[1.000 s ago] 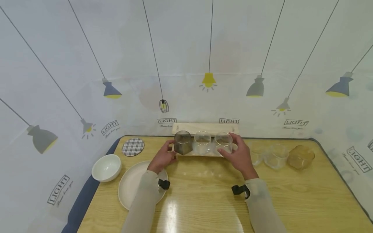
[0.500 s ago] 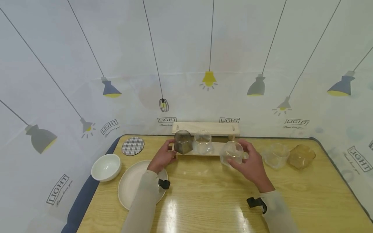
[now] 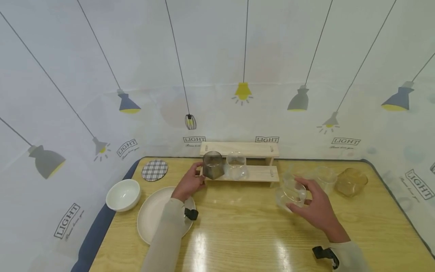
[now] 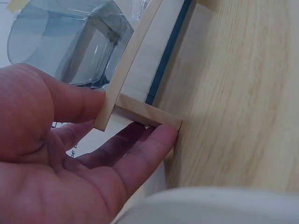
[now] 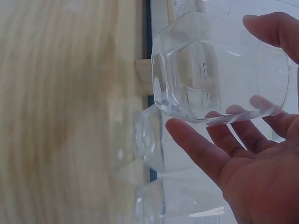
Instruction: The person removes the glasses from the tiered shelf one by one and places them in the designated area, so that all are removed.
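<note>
A two-tier wooden rack stands at the table's back edge. A grey glass and a clear glass sit on the left part of its lower shelf. My left hand pinches the rack's left end. In the left wrist view the thumb presses the rack beside the grey glass, with the fingers under its foot. My right hand grips another clear glass, tilted, just above the table to the right of the rack. In the right wrist view this glass sits between thumb and fingers.
A clear glass and an amber glass stand on the table at the right. At the left are a plaid coaster, a white bowl and a pale plate. A patterned cloth wall rises behind.
My right hand has taken the clear glass off the right end of the rack's lower shelf and carried it right and nearer to me. The left hand has stayed on the rack.
</note>
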`<state>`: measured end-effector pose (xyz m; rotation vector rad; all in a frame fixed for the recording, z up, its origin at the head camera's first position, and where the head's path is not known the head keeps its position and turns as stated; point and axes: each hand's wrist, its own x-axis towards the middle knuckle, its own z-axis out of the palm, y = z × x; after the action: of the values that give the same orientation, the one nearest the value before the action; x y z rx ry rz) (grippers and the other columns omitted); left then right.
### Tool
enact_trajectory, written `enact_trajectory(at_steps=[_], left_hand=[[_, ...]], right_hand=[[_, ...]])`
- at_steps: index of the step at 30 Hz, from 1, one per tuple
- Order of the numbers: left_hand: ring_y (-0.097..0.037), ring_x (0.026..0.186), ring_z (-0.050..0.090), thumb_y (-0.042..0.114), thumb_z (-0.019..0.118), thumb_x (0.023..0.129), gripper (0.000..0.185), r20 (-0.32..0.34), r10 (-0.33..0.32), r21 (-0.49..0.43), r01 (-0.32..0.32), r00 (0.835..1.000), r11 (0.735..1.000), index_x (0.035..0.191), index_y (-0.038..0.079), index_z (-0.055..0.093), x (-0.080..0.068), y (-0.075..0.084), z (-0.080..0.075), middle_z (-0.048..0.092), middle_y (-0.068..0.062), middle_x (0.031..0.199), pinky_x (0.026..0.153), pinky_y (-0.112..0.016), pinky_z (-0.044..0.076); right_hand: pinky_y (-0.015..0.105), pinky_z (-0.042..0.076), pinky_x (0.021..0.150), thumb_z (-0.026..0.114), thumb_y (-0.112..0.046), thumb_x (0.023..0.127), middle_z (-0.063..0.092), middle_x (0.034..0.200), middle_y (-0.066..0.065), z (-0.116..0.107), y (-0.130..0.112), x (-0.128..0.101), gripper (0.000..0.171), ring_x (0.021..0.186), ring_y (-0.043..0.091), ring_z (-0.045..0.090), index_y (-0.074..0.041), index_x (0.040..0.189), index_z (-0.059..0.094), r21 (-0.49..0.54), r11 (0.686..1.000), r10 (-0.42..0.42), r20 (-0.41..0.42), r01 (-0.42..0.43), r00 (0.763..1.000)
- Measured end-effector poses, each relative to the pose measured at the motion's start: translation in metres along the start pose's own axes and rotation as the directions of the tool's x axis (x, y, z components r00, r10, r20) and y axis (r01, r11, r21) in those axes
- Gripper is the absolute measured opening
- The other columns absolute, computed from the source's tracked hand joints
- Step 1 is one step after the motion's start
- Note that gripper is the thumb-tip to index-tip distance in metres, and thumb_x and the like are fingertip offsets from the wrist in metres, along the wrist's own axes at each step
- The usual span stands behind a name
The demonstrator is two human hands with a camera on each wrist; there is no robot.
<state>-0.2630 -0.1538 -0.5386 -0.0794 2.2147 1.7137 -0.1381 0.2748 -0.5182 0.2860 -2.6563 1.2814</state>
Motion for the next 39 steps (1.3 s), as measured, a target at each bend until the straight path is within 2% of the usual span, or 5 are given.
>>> enact_trajectory(at_steps=[4, 14, 23, 32, 39], left_hand=[[-0.035, 0.125, 0.063, 0.006, 0.056, 0.106, 0.058, -0.002, -0.013, 0.000, 0.013, 1.000, 1.000, 0.160, 0.021, 0.040, 0.001, 0.000, 0.000, 0.048, -0.027, 0.153, 0.102, -0.047, 0.060], [-0.034, 0.123, 0.063, 0.004, 0.056, 0.107, 0.058, 0.005, -0.012, -0.008, 0.012, 1.000, 1.000, 0.160, 0.020, 0.039, -0.001, 0.000, 0.001, 0.048, -0.028, 0.153, 0.102, -0.046, 0.060], [-0.035, 0.124, 0.062, 0.005, 0.055, 0.108, 0.057, 0.013, -0.001, -0.010, 0.001, 1.000, 1.000, 0.161, 0.020, 0.038, -0.001, -0.002, -0.001, 0.047, -0.028, 0.153, 0.103, -0.048, 0.059], [-0.036, 0.125, 0.062, 0.004, 0.055, 0.108, 0.058, 0.029, -0.012, -0.021, 0.013, 1.000, 1.000, 0.161, 0.020, 0.038, -0.001, -0.001, -0.002, 0.047, -0.028, 0.154, 0.104, -0.050, 0.058], [-0.036, 0.127, 0.062, 0.005, 0.055, 0.108, 0.059, 0.027, -0.025, -0.033, 0.026, 0.999, 0.999, 0.162, 0.022, 0.037, 0.001, -0.001, -0.002, 0.046, -0.027, 0.154, 0.104, -0.049, 0.058]], right_hand=[[0.038, 0.065, 0.078, 0.093, -0.026, 0.083, 0.055, 0.141, 0.013, -0.007, 0.008, -0.011, 0.082, 0.128, 0.014, 0.049, -0.006, 0.151, 0.051, -0.027, 0.999, 0.043, 0.020, -0.042, 0.999], [0.037, 0.064, 0.076, 0.094, -0.024, 0.082, 0.056, 0.141, 0.014, -0.014, 0.031, -0.024, 0.083, 0.122, -0.020, 0.036, -0.006, 0.150, 0.052, -0.060, 0.997, 0.042, 0.004, -0.042, 0.999], [0.037, 0.065, 0.078, 0.094, -0.022, 0.081, 0.056, 0.141, 0.017, -0.016, 0.034, -0.024, 0.084, 0.122, -0.021, 0.034, -0.005, 0.152, 0.050, -0.063, 0.997, 0.034, 0.017, -0.033, 0.999], [0.057, 0.058, 0.097, 0.092, -0.027, 0.084, 0.057, 0.149, 0.014, -0.018, 0.028, -0.024, 0.086, 0.130, -0.002, 0.049, -0.008, 0.154, 0.048, -0.132, 0.991, -0.006, 0.027, 0.009, 1.000], [0.017, 0.047, 0.105, 0.091, -0.021, 0.085, 0.060, 0.143, 0.012, -0.020, 0.017, -0.011, 0.073, 0.128, 0.011, 0.054, -0.009, 0.148, 0.055, -0.139, 0.987, -0.085, -0.007, 0.083, 0.996]])
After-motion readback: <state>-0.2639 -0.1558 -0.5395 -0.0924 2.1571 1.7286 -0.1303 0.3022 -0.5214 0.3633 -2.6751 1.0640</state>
